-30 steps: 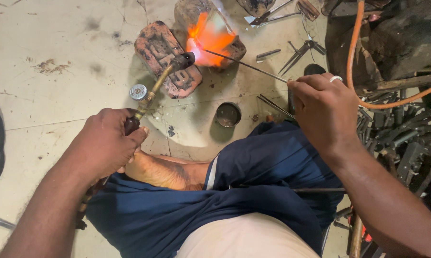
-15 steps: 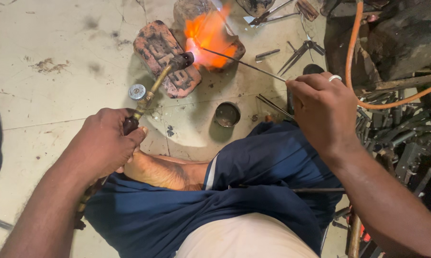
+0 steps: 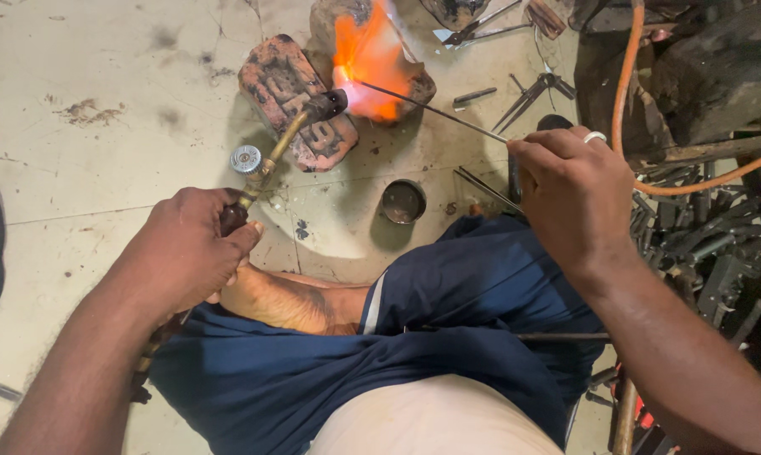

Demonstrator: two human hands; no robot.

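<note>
The orange flame (image 3: 368, 59) has swung upward and taller than a moment ago, licking over the brick (image 3: 414, 84) behind. The left hand (image 3: 187, 253) has its fingers wrapped round the brass torch (image 3: 284, 143), its nozzle over the scorched red brick (image 3: 292, 93). The right hand (image 3: 574, 198) pinches a thin metal rod (image 3: 435, 109), tip in the fire. A small round tin (image 3: 403, 200) sits on the stained concrete floor (image 3: 102, 101).

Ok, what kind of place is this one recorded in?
Probably a small metal or repair workshop, worked at floor level. The left hand holds a lit brass torch flaming over bricks; scrap metal tools and an orange hose lie alongside.
</note>
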